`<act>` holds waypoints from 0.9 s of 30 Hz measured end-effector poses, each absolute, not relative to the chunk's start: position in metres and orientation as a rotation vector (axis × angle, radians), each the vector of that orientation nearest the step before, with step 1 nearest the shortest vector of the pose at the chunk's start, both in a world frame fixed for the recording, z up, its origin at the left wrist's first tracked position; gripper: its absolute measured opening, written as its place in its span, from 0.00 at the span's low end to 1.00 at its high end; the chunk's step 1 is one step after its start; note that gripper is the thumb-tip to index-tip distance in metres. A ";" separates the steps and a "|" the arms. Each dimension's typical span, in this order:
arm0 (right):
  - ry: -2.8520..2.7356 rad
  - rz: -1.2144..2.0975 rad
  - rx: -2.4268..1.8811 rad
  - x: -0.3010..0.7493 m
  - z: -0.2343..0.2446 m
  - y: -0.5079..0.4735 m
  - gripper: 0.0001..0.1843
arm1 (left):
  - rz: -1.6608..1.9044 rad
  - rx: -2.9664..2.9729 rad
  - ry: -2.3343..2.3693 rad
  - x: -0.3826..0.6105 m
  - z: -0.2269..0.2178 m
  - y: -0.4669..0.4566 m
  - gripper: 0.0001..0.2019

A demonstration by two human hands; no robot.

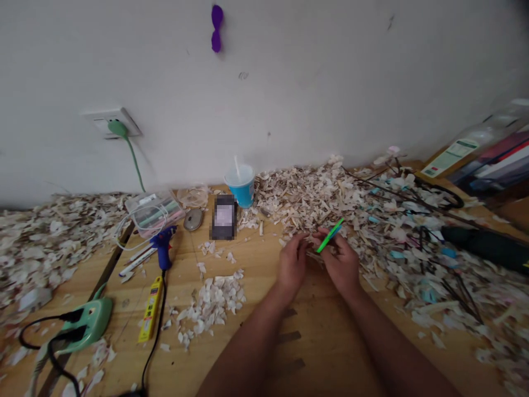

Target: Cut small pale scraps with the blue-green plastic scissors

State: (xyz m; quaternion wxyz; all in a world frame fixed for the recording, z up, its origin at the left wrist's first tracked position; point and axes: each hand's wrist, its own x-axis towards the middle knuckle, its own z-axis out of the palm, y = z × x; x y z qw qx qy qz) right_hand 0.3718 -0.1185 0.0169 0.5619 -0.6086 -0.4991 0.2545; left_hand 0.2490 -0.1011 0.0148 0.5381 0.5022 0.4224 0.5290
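Note:
My right hand [341, 262] is closed around a slim, bright green tool [329, 236] with a bit of blue along its side; its exact kind does not show. The tool slants up and away to the right. Just left of it, my left hand [292, 263] has its fingers curled inward, and what they pinch, if anything, is too small to make out. Both hands rest close together over the wooden table [252, 264], at the near edge of a large heap of pale, thin flakes [297, 198]. A smaller pile of white flakes [219, 300] lies left of my forearms.
Behind stand a blue cup with a straw [240, 190] and a dark pixelated object [224, 216]. To the left are a blue glue gun [163, 248], a yellow strip [150, 310] and a green power strip [88, 325] with cords. Dark twigs and a bottle [458, 149] are right.

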 end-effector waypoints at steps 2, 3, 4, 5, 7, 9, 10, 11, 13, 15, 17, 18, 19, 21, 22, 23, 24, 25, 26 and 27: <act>-1.147 0.593 -1.464 0.374 0.017 -0.117 0.22 | 1.249 1.217 0.987 0.248 0.015 -0.103 0.13; -1.142 0.596 -1.480 0.375 0.017 -0.116 0.22 | 1.238 1.225 0.984 0.248 0.015 -0.103 0.15; -1.138 0.606 -1.492 0.376 0.017 -0.115 0.22 | 1.227 1.230 0.984 0.247 0.014 -0.103 0.16; -1.133 0.620 -1.499 0.377 0.017 -0.114 0.23 | 1.219 1.227 0.985 0.247 0.013 -0.102 0.16; -1.121 0.652 -1.494 0.378 0.016 -0.112 0.23 | 1.217 1.190 0.987 0.247 0.010 -0.099 0.15; -1.123 0.688 -1.463 0.379 0.014 -0.112 0.23 | 1.216 1.130 1.002 0.247 0.008 -0.097 0.11; -1.134 0.707 -1.446 0.378 0.013 -0.112 0.23 | 1.210 1.097 1.011 0.247 0.008 -0.096 0.08; -1.147 0.724 -1.433 0.378 0.011 -0.113 0.22 | 1.203 1.065 1.019 0.247 0.008 -0.096 0.07; -1.168 0.742 -1.426 0.377 0.010 -0.113 0.20 | 1.192 1.022 1.035 0.247 0.010 -0.094 0.07; -1.174 0.739 -1.435 0.375 0.010 -0.114 0.20 | 1.180 1.027 1.063 0.245 0.015 -0.093 0.08; -1.172 0.728 -1.449 0.374 0.012 -0.113 0.19 | 1.172 1.061 1.086 0.244 0.019 -0.093 0.09; -1.169 0.724 -1.458 0.374 0.014 -0.113 0.19 | 1.172 1.075 1.082 0.243 0.021 -0.092 0.09; -1.165 0.722 -1.466 0.374 0.015 -0.112 0.19 | 1.174 1.082 1.065 0.243 0.022 -0.092 0.09; -1.158 0.720 -1.471 0.374 0.017 -0.111 0.19 | 1.184 1.087 1.035 0.242 0.023 -0.091 0.09; -1.158 0.718 -1.470 0.375 0.018 -0.111 0.19 | 1.185 1.097 1.035 0.242 0.023 -0.090 0.09; -1.159 0.713 -1.468 0.375 0.019 -0.111 0.19 | 1.185 1.111 1.048 0.241 0.022 -0.090 0.09; -1.163 0.707 -1.467 0.375 0.019 -0.111 0.19 | 1.184 1.128 1.067 0.241 0.021 -0.090 0.10; -1.167 0.702 -1.467 0.375 0.019 -0.111 0.19 | 1.184 1.141 1.088 0.241 0.020 -0.089 0.10; -1.170 0.702 -1.467 0.375 0.019 -0.111 0.19 | 1.184 1.144 1.105 0.241 0.019 -0.089 0.11; -1.171 0.704 -1.464 0.375 0.019 -0.111 0.19 | 1.188 1.127 1.112 0.241 0.017 -0.089 0.11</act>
